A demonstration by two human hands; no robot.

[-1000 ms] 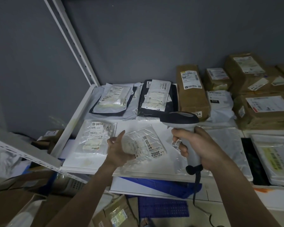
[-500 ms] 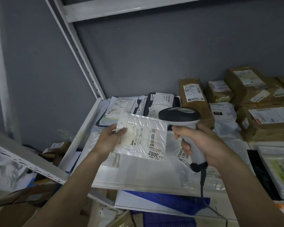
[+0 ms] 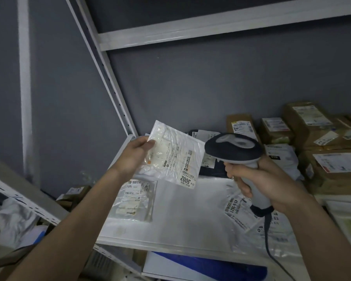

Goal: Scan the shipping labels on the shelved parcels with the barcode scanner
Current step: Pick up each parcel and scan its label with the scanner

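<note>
Head view: our left hand [image 3: 135, 154] pinches the thin, crinkly pouch [image 3: 173, 157] by its edge; it looks light and floppy. Our right hand [image 3: 261, 181] grips the scanner [image 3: 234, 149].

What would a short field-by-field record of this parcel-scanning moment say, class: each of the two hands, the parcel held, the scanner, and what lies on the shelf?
left hand: pinches the raised parcel at its upper left edge
held parcel: clear flat bag, label facing the camera, printed 3002
right hand: grips the scanner's handle
barcode scanner: dark head beside the held parcel's right edge, cable hanging down
shelf: white board carrying the other parcels
parcel 4011: clear bag lying flat below the held one
brown boxes: stacked at the right rear, labels up
</note>
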